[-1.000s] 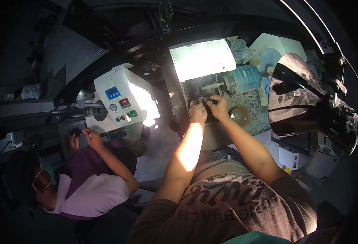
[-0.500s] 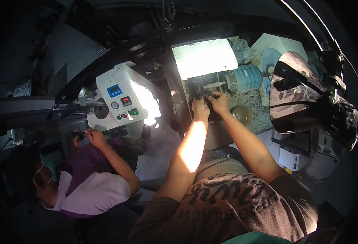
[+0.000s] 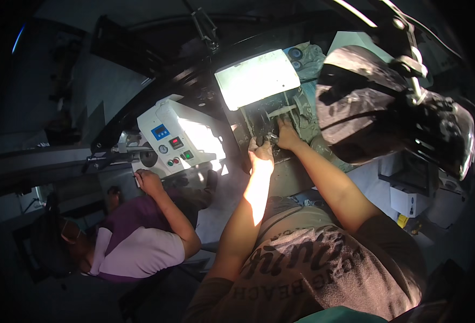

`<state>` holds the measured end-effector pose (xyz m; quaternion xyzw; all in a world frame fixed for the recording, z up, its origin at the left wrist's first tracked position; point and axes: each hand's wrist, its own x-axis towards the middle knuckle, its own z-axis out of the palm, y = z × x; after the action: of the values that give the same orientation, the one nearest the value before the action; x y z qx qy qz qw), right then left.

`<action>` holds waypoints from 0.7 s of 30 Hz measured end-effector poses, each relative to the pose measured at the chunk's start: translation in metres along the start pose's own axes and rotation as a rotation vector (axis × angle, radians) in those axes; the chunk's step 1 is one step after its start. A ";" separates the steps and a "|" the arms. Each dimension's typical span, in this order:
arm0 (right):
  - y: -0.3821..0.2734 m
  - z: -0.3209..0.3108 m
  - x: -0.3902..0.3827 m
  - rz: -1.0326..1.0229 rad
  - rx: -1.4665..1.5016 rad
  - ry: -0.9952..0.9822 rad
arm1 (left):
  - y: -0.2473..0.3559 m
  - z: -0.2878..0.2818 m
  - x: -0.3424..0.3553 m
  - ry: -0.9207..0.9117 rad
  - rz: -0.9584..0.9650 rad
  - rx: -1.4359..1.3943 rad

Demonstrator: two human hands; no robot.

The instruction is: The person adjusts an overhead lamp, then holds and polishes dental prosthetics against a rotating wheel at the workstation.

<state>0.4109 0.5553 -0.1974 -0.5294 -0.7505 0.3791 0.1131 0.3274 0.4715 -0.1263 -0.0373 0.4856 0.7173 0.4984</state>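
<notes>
My left hand (image 3: 261, 155) is closed, its fingertips pinched around a small piece with dark and shiny parts (image 3: 269, 138), whose kind I cannot make out. Close by on the right, my right hand (image 3: 288, 135) reaches farther into the wet, grimy machine bed, fingers stretched forward, with no held thing visible. Its fingertips come near a pale horizontal rod (image 3: 281, 110) and are partly lost in the murk. Beyond both hands stands the machine's white cover (image 3: 257, 78), lit very brightly.
A dark, glossy lamp-like hood (image 3: 358, 102) on a jointed arm hangs at the right. To the left stands a white machine with a control panel (image 3: 174, 144); a co-worker in a purple and light top (image 3: 135, 237) sits beside it. White boxes (image 3: 403, 200) lie low at right.
My hands have come apart: the right has moved forward towards the rod, while the left stays back with the small piece. The view has turned, and the co-worker's hand has moved towards their machine.
</notes>
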 end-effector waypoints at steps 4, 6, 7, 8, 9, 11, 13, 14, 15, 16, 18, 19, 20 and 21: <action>-0.011 -0.004 -0.019 -0.220 -0.231 -0.125 | 0.009 -0.003 -0.008 -0.175 0.062 -0.089; -0.012 -0.008 -0.030 -0.209 -0.193 -0.263 | 0.011 -0.004 -0.010 -0.225 0.067 -0.116; -0.010 -0.004 -0.035 -0.211 -0.185 -0.256 | 0.012 -0.004 -0.011 -0.297 0.102 -0.136; 0.001 0.001 -0.039 -0.260 -0.238 -0.204 | 0.015 0.002 -0.015 -0.377 0.131 -0.158; 0.012 0.006 -0.042 -0.305 -0.292 -0.151 | 0.018 0.011 -0.021 -0.361 0.141 -0.135; 0.023 0.012 -0.049 -0.285 -0.292 -0.189 | 0.020 0.019 -0.025 -0.325 0.246 0.099; 0.019 0.015 -0.056 -0.289 -0.287 -0.236 | 0.026 0.013 -0.028 -0.219 0.620 0.760; 0.016 0.010 -0.062 -0.301 -0.307 -0.247 | 0.033 0.022 -0.036 -0.222 0.624 0.767; 0.012 0.006 -0.066 -0.314 -0.328 -0.259 | 0.038 0.031 -0.046 -0.279 0.443 0.384; 0.013 0.004 -0.067 -0.312 -0.323 -0.248 | 0.041 0.041 -0.054 -0.333 0.252 0.003; 0.016 0.002 -0.068 -0.315 -0.405 -0.241 | 0.039 0.040 -0.051 -0.389 0.241 -0.086; 0.017 0.001 -0.067 -0.314 -0.401 -0.233 | 0.040 0.043 -0.053 -0.434 0.226 -0.182; 0.018 0.000 -0.066 -0.312 -0.421 -0.273 | 0.041 0.045 -0.055 -0.440 0.226 -0.177; 0.019 -0.002 -0.066 -0.311 -0.441 -0.313 | 0.041 0.046 -0.059 -0.437 0.246 -0.182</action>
<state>0.4524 0.5012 -0.1940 -0.3553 -0.8949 0.2623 -0.0645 0.3459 0.4640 -0.0428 0.1328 0.3009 0.8042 0.4951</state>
